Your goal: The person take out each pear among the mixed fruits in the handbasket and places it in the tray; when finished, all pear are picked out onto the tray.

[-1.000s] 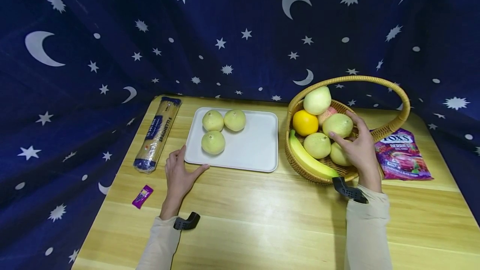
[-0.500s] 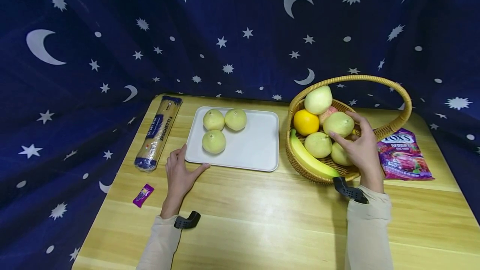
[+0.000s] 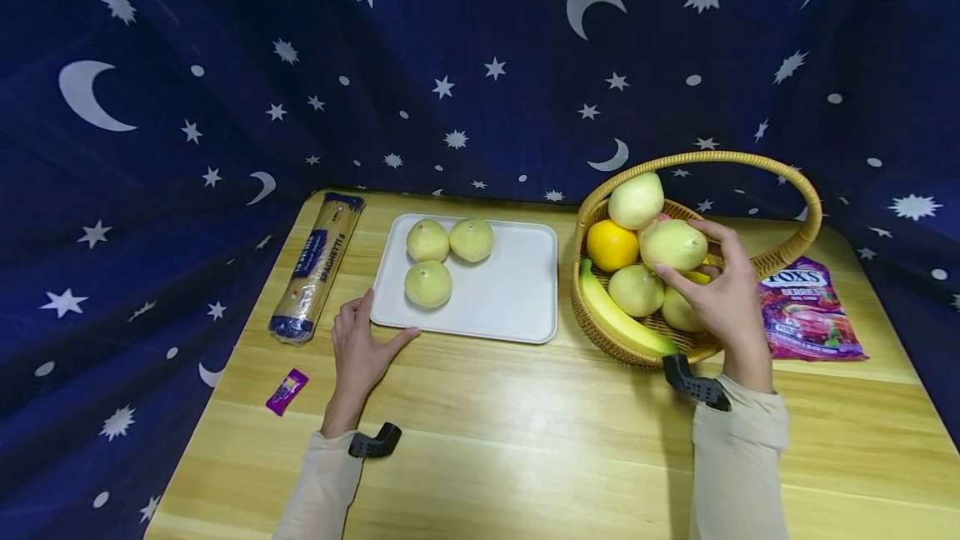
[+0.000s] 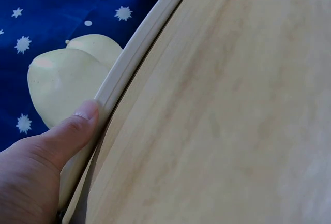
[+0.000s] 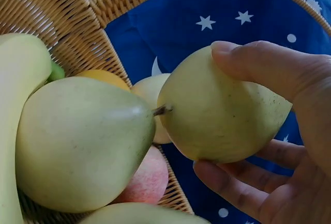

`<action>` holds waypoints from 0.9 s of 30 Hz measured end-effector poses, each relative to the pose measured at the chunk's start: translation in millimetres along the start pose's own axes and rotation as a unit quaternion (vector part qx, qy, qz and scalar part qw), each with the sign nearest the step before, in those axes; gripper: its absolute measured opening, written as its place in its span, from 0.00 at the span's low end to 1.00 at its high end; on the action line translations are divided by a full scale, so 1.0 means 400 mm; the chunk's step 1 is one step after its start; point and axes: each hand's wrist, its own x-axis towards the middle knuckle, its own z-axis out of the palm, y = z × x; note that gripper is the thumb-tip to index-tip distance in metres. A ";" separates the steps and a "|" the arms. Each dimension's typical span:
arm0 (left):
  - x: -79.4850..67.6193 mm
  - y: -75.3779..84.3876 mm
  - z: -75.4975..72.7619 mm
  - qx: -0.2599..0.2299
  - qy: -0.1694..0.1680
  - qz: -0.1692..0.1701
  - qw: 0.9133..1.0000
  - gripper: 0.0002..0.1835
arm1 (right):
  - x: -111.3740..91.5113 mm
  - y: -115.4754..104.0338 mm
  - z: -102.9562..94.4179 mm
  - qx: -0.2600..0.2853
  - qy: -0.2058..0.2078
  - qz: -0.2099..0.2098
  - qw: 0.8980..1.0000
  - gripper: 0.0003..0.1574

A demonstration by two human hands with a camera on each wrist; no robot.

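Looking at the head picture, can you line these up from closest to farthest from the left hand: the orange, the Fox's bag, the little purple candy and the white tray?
From the left hand:
1. White tray: touching it.
2. Little purple candy: to its left.
3. Orange: to its right, in the basket.
4. Fox's bag: far right, past the basket.

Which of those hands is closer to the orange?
Right. The right hand grips a pale green fruit over the basket, to the right of the orange; the left hand is farther, at the near left corner of the white tray.
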 end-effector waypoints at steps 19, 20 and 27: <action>-0.002 -0.002 0.001 0.001 0.002 0.004 1.000 0.56 | -0.021 -0.064 0.008 0.044 -0.017 -0.074 0.996 0.50; -0.002 -0.002 0.001 0.000 0.003 0.004 1.000 0.56 | -0.021 -0.069 0.009 0.046 -0.021 -0.078 0.996 0.51; -0.002 -0.001 0.001 0.001 0.005 0.006 1.000 0.56 | -0.027 -0.096 0.021 0.045 -0.033 -0.085 0.995 0.50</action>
